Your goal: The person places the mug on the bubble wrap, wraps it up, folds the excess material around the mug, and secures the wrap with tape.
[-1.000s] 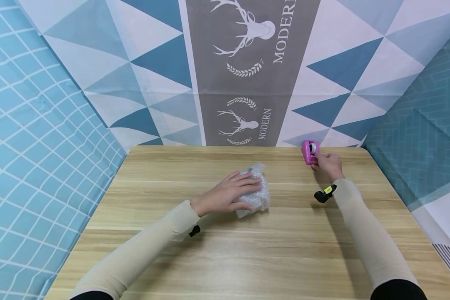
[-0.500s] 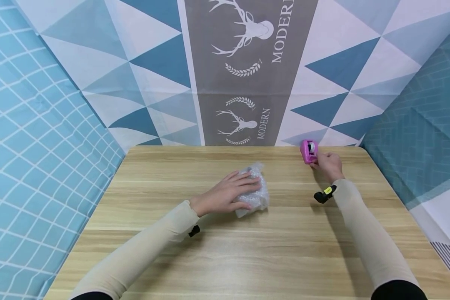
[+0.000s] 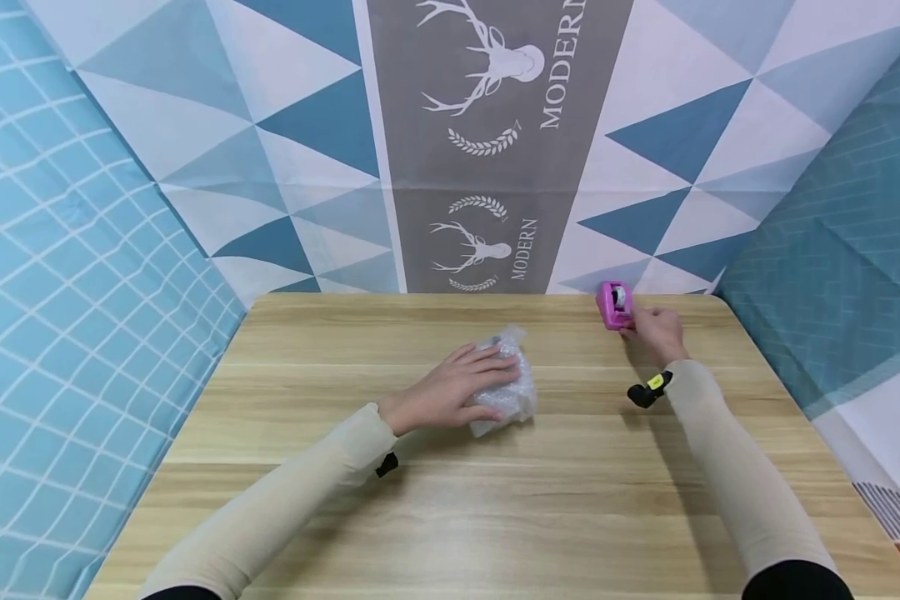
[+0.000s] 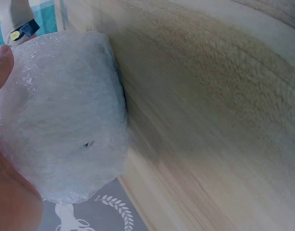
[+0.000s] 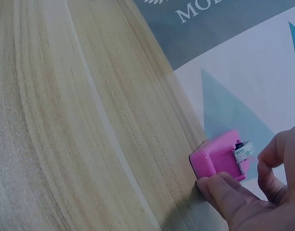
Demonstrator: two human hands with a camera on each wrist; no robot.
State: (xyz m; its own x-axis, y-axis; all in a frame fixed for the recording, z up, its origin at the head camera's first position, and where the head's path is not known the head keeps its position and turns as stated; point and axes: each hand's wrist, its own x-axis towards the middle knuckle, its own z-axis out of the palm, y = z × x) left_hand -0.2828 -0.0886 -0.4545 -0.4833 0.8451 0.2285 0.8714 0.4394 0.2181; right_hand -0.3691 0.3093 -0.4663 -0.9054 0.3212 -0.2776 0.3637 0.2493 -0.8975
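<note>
A flat package in bubble wrap (image 3: 521, 387) lies near the middle of the wooden table. My left hand (image 3: 453, 387) rests on it from the left, fingers spread over its top. In the left wrist view the wrap (image 4: 65, 115) looks cloudy and hides what is inside; the thumb lies along its edge. At the back right of the table, a pink tape dispenser (image 3: 612, 307) with a small roll of tape stands by the rear edge. My right hand (image 3: 656, 332) holds its near right corner. In the right wrist view, fingertips (image 5: 217, 185) press its front end and another bent finger (image 5: 273, 159) is beside the tape roll.
The table (image 3: 450, 517) has its rear edge against a patterned cloth backdrop (image 3: 487, 167). Blue gridded cloth (image 3: 82, 292) hangs along the left side, and teal cloth (image 3: 832, 275) along the right.
</note>
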